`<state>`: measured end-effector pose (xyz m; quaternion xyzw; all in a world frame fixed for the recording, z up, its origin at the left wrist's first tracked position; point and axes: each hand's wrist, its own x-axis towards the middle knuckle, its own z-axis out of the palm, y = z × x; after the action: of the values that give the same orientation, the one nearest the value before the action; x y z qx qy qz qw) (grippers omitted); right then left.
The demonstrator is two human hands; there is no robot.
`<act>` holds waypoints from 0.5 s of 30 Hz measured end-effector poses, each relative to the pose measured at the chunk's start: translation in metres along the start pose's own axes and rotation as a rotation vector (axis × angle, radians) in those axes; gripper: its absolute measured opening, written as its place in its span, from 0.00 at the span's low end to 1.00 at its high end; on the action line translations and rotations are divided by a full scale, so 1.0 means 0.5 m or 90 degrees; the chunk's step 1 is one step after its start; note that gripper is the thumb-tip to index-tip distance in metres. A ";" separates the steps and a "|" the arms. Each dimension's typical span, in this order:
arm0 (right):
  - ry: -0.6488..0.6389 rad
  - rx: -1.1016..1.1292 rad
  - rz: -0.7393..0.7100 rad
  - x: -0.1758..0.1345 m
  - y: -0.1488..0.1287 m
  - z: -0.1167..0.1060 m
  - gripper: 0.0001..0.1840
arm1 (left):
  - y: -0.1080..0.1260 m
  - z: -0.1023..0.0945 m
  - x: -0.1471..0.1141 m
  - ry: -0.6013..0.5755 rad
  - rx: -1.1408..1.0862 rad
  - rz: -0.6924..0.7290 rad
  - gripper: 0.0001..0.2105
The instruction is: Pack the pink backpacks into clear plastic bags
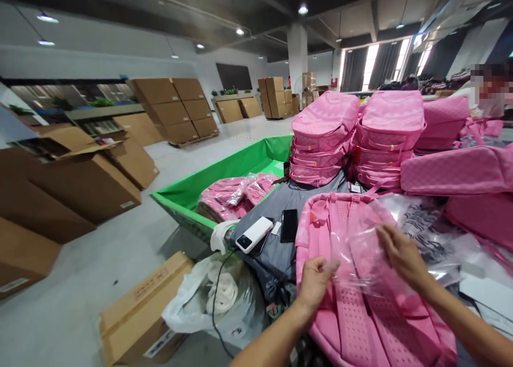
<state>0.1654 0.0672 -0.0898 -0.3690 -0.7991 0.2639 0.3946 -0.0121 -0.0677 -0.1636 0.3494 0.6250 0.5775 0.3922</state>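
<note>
A pink backpack (404, 324) lies on the table with its padded straps facing up. Above it, a clear plastic bag (358, 257) is stretched between my two hands. My left hand (315, 284) pinches the near left edge of the plastic, fingers closed. On the other side, my right hand (403, 255) grips the plastic with thumb and fingers together. Stacked pink backpacks (320, 137) stand just beyond, with a second stack (390, 132) beside them. More clear plastic with dark stripes (427, 228) lies to the right of the backpack.
A white power bank (254, 234) and a black phone (289, 225) rest on the grey cloth. At the left, a green-lined bin (228, 177) holds plastic-wrapped pink bags. A sack (216, 297) and a carton (140, 308) sit below. Another person (491, 92) is at far right.
</note>
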 end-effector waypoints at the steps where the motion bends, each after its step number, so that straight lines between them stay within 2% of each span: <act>1: 0.032 0.009 0.022 0.023 0.004 -0.009 0.30 | -0.007 -0.013 0.003 0.027 0.097 0.009 0.26; 3: 0.053 0.024 0.037 0.051 -0.002 -0.017 0.29 | -0.001 -0.022 0.002 0.094 0.279 0.115 0.13; 4: 0.035 0.028 0.020 0.054 -0.012 -0.015 0.28 | 0.010 -0.017 0.001 0.126 0.356 0.207 0.14; 6: -0.035 0.003 -0.056 0.037 -0.040 -0.005 0.27 | 0.040 0.002 0.006 0.177 0.481 0.386 0.28; 7: -0.067 -0.029 -0.106 0.020 -0.053 0.000 0.26 | 0.056 0.013 0.014 0.189 0.532 0.439 0.29; 8: -0.091 -0.070 -0.155 0.000 -0.062 0.002 0.24 | 0.069 0.022 0.024 0.192 0.570 0.467 0.25; 10: -0.098 -0.178 -0.247 -0.045 -0.063 -0.008 0.16 | 0.087 0.028 0.047 0.194 0.595 0.498 0.14; 12: -0.045 -0.306 -0.309 -0.090 -0.041 -0.042 0.12 | 0.091 0.022 0.057 0.226 0.557 0.568 0.12; 13: -0.001 -0.374 -0.314 -0.111 -0.023 -0.065 0.14 | 0.090 0.016 0.054 0.253 0.520 0.620 0.14; 15: 0.080 -0.483 -0.264 -0.154 0.020 -0.117 0.15 | 0.086 0.011 0.035 0.319 0.420 0.697 0.16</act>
<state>0.2495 0.0190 -0.0983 -0.3352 -0.8710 -0.1561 0.3234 -0.0158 -0.0461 -0.1225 0.5721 0.5735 0.5352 -0.2393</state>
